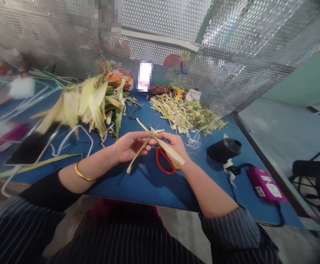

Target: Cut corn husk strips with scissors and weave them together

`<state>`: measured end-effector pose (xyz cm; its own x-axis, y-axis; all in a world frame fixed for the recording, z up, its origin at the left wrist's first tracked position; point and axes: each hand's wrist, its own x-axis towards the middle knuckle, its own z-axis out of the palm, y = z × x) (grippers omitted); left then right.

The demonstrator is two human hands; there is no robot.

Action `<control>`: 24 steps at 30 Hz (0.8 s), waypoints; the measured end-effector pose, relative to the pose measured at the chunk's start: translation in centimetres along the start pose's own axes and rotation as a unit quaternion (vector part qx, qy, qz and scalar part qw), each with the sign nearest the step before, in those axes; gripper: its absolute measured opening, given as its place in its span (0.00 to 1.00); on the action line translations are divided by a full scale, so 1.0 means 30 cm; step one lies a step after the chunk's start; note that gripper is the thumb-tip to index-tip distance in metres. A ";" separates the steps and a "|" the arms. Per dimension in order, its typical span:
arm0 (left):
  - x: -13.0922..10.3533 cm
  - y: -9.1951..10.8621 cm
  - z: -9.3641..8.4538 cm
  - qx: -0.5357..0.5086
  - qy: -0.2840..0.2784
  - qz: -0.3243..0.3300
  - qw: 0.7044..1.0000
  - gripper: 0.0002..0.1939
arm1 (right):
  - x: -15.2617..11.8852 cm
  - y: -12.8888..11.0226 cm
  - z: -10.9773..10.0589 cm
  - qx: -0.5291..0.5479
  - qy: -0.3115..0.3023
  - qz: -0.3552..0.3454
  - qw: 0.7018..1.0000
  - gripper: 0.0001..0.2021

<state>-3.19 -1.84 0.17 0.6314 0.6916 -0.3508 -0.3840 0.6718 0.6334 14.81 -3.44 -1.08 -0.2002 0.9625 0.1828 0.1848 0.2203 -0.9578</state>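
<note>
My left hand [131, 146] and my right hand [173, 143] meet above the blue table, both closed on one crossed piece of corn husk strips [168, 149]. Its strips spread out in several directions from a knot-like middle between my fingertips. One wide pale strip lies across my right palm, and a thinner one hangs down below my left fingers. Underneath my right hand are scissors [160, 169] with a red handle loop; a yellow part shows beside it. The blade tip pokes out just beyond my fingers. Whether a finger touches the scissors I cannot tell.
A heap of corn husks [87, 104] lies at the left back, and cut husk scraps [187, 112] are piled at the right back. White thread [194, 141], a black cylinder [223, 150] and a magenta power strip [266, 184] are on the right. A tablet [29, 146] lies left.
</note>
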 end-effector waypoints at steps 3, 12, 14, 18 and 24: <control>-0.001 -0.004 0.002 0.026 0.000 -0.003 1.000 0.07 | 0.005 0.009 -0.011 -0.028 -0.015 -0.018 0.999 0.08; 0.009 -0.043 0.022 0.068 0.065 0.086 0.992 0.07 | 0.013 0.058 -0.017 -0.133 -0.020 -0.092 0.987 0.09; 0.007 -0.035 0.025 0.069 0.060 0.081 0.992 0.10 | 0.012 0.063 -0.015 -0.130 -0.015 -0.081 0.988 0.10; 0.001 -0.013 0.021 0.064 0.055 0.098 0.992 0.15 | 0.013 0.046 -0.021 -0.143 -0.023 -0.083 0.986 0.13; 0.006 -0.004 0.012 0.102 0.089 0.158 0.978 0.10 | 0.001 0.008 -0.033 -0.189 0.028 -0.107 0.976 0.24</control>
<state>-2.78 -1.89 0.28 0.3692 0.9034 -0.2181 -0.3872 0.3629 0.8476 15.81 -3.19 -1.08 -0.2221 0.8933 0.3908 0.4884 0.4488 -0.7484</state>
